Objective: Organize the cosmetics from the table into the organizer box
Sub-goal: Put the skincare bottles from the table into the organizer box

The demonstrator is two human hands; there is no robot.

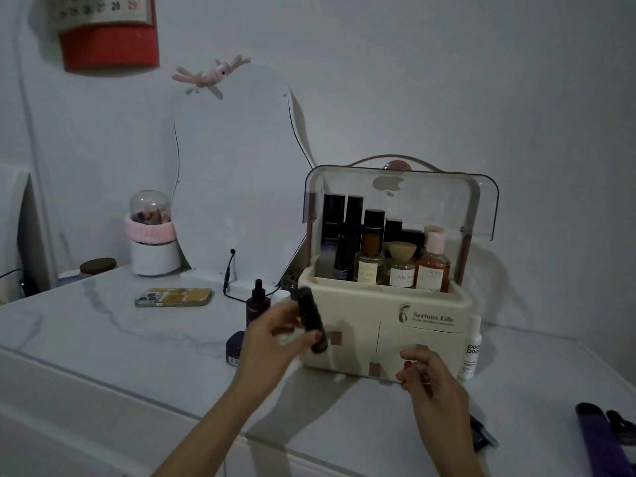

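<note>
A cream organizer box (430, 325) stands on the white marble table, its clear lid (447, 201) raised. Several bottles (370, 249) fill its top compartment. My left hand (272, 342) holds a black tube (311, 320) tilted in front of the box's left face. In front of the box's lower drawers my right hand (432, 380) hovers, fingers loosely curled and holding nothing. Just left of the box stand a dark dropper bottle (256, 306) and a dark jar (234, 347). At the box's right side stands a white bottle (470, 347).
A phone (173, 297) lies flat on the table (103, 339) to the left. A mirror (237, 173) leans on the wall behind, with a brush holder (153, 235) beside it. A cable (229, 270) runs behind the box. A purple tool (605, 438) lies at the right edge.
</note>
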